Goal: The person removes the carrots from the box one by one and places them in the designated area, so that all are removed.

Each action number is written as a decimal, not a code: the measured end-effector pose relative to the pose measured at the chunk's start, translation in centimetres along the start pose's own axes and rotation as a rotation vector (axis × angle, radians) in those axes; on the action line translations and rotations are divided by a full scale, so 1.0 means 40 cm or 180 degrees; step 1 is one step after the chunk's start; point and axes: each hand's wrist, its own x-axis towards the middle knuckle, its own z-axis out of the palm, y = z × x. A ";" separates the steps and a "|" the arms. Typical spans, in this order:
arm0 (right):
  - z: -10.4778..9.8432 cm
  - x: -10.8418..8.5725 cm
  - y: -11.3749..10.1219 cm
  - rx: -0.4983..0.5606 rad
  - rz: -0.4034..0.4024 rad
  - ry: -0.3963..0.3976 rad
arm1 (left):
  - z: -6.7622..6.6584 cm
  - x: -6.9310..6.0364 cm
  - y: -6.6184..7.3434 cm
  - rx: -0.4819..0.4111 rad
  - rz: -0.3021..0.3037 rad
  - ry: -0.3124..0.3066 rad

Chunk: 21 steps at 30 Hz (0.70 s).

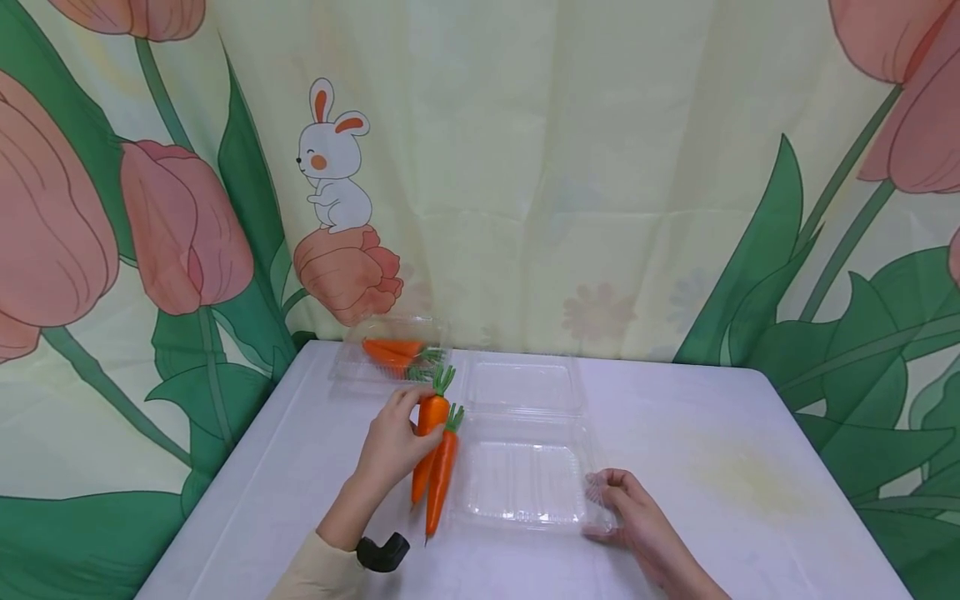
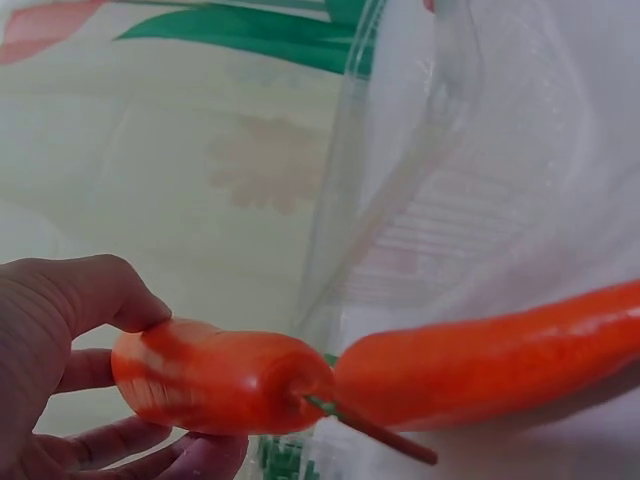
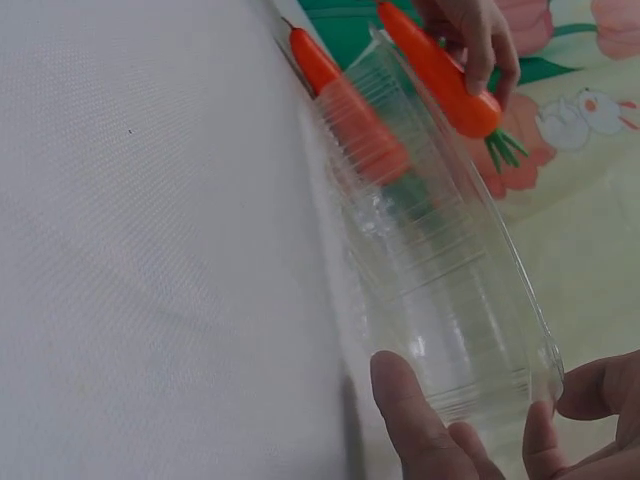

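Observation:
My left hand [image 1: 401, 437] pinches an orange carrot [image 1: 432, 412] near its green top, thumb on one side and fingers on the other. In the left wrist view the held carrot [image 2: 220, 380] points its thin tip at the camera. A second carrot [image 1: 442, 479] lies on the table just right of it. To the right an open clear plastic clamshell box [image 1: 525, 483] shows nothing inside, its lid [image 1: 523, 387] folded back. My right hand [image 1: 630, 517] grips the box's right side. The right wrist view has its thumb and fingers at the box edge [image 3: 545, 340].
Another clear plastic box [image 1: 348, 367] holding carrots [image 1: 393, 354] stands at the table's back left. A white cloth covers the table [image 1: 697, 433]. Behind it hangs a curtain [image 1: 600, 167] printed with tulips and a rabbit. A black band [image 1: 382, 552] sits at my left wrist.

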 end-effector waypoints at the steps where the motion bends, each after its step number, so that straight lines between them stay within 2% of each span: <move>1: -0.001 0.001 -0.001 -0.0004 0.0006 0.0006 | 0.001 -0.001 -0.004 0.0011 -0.0027 -0.0011; 6: -0.004 0.005 -0.003 -0.0032 0.0048 0.0000 | 0.007 -0.008 -0.025 0.0069 -0.0168 -0.0070; 21: -0.009 -0.009 -0.001 -0.0017 0.0009 0.0032 | 0.023 -0.017 -0.075 0.0285 -0.0351 -0.0134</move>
